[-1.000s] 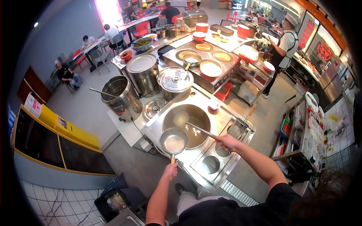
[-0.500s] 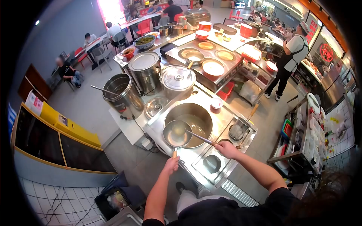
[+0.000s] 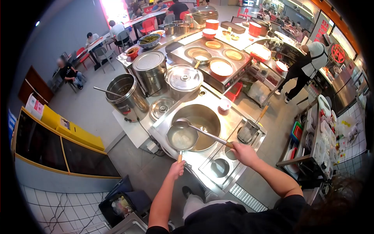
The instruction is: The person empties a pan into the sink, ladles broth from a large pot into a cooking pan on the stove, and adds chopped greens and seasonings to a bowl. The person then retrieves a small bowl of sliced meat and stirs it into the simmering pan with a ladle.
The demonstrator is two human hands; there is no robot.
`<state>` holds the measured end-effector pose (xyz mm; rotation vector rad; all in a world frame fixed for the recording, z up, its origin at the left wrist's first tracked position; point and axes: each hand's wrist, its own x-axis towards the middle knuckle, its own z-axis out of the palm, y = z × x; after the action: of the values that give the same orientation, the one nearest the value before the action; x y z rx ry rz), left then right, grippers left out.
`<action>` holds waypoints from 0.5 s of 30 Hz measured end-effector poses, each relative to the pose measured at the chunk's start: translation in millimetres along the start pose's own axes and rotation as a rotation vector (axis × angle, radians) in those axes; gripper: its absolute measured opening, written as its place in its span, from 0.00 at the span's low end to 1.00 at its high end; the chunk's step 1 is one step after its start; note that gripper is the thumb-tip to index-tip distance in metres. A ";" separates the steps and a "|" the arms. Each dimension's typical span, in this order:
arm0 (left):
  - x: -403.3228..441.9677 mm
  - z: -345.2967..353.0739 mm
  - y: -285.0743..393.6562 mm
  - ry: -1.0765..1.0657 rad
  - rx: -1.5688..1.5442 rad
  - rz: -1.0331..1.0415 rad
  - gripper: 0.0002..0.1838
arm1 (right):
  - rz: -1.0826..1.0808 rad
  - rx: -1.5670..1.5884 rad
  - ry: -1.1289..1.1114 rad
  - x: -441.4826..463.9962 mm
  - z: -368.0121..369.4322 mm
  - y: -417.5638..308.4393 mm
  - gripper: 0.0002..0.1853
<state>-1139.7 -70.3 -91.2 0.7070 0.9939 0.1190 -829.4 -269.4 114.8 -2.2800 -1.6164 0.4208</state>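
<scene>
My left hand [image 3: 177, 169] is wrapped round the wooden handle of a small saucepan [image 3: 182, 140], which has cloudy liquid in it. The saucepan is over the near left edge of a large round pot [image 3: 212, 116] sunk in the steel counter, with pale liquid inside. In my right hand [image 3: 245, 154] is the wooden end of a long ladle [image 3: 210, 135]. Its metal shaft slopes left across the big pot, and the ladle's bowl is at the far rim of the saucepan. Whether bowl and rim touch, I cannot tell.
Right of the pot stands a strainer basket [image 3: 247, 133] with a wooden handle. A red-and-white bowl [image 3: 224, 104] sits behind it. Lidded steel pots [image 3: 150, 68] are at left, and a hob [image 3: 210, 58] lies beyond. A co-worker [image 3: 307, 64] leans over the right-hand counter.
The ladle's bowl has moved from inside the saucepan up to its far rim, and my right hand has come slightly right. The saucepan moved little. The co-worker has bent forward.
</scene>
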 end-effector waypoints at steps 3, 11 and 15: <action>-0.8 1.4 1.6 -0.006 -0.007 0.015 0.12 | -0.001 0.131 0.007 0.3 -2.5 6.6 0.13; -12.4 -4.8 0.0 -0.002 -0.047 0.021 0.13 | 0.253 0.680 -0.072 20.8 45.0 36.9 0.19; -39.1 -9.8 -1.4 0.031 -0.060 0.049 0.14 | 0.412 0.727 -0.090 47.4 75.2 53.3 0.22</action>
<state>-1169.6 -82.2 -67.0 0.6764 0.9992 0.2026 -799.8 -234.9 21.7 -1.9968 -0.7991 1.0256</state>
